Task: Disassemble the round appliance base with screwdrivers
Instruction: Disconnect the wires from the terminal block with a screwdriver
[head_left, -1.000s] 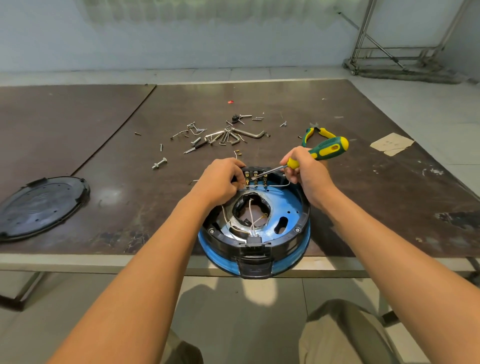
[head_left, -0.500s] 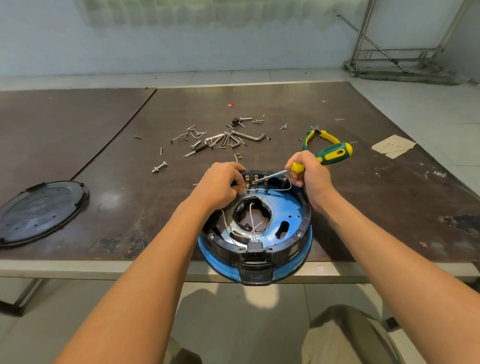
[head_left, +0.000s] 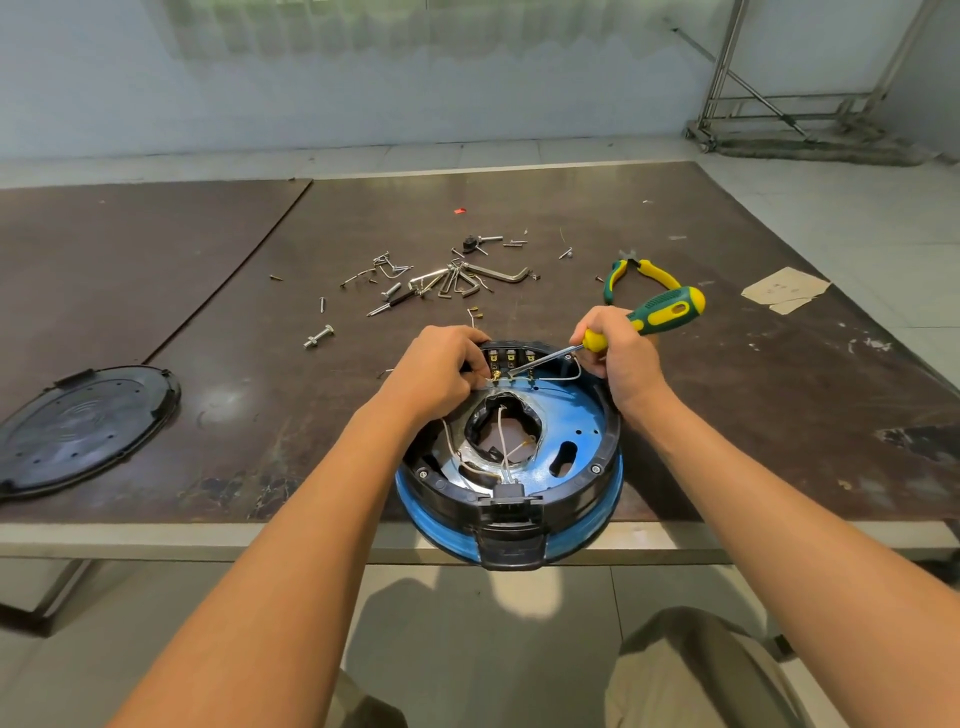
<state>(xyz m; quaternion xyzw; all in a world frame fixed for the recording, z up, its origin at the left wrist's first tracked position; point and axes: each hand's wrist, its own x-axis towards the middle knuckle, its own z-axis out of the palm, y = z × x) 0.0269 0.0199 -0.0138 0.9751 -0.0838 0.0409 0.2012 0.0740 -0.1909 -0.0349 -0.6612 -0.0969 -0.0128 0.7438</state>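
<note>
The round appliance base (head_left: 582, 447), blue with a black rim, lies open on the table's near edge with white wires showing inside. My right hand (head_left: 621, 358) grips a green and yellow screwdriver (head_left: 662, 312); its metal tip reaches a terminal block (head_left: 511, 358) at the base's far side. My left hand (head_left: 441, 369) has its fingers curled at the same terminals and pinches a thin white wire there.
A black round cover (head_left: 83, 426) lies at the table's left. Loose screws, a bolt (head_left: 318, 336) and hex keys (head_left: 457, 280) are scattered beyond the base. Green-yellow pliers (head_left: 636, 275) and a paper scrap (head_left: 784, 288) lie to the right. A metal rack (head_left: 800, 104) stands on the floor behind.
The screwdriver handle has shifted slightly right and up while its tip stays at the terminals. My left hand stays at the wire.
</note>
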